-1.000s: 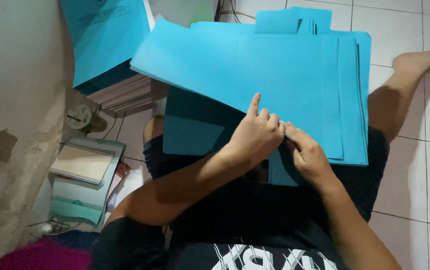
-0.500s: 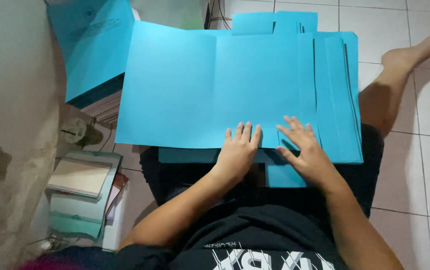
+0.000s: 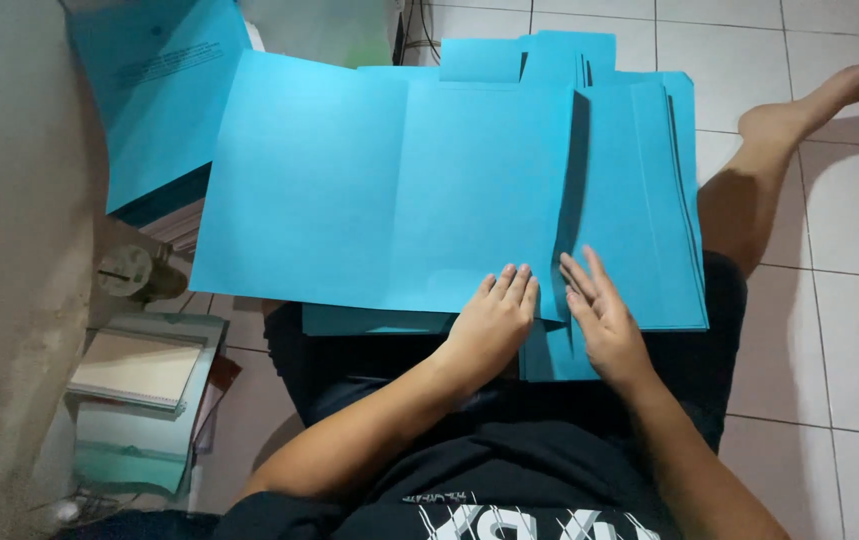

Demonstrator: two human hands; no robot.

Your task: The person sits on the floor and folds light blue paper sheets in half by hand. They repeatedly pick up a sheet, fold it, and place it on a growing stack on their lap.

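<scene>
The right hand [image 3: 604, 325] has slid beside the left hand [image 3: 489, 325] on the blue folder [image 3: 389, 190].

This looks like a room in a home: pale floor tiles [image 3: 849, 330] with a person seated barefoot on them, a rough plastered wall [image 3: 9, 200], and notebooks [image 3: 134, 370] and blue paper stacks [image 3: 159, 100] piled at the wall's foot.

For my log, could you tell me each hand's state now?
Left hand: open, flat on the blue sheet.
Right hand: open, touching its raised fold.
</scene>
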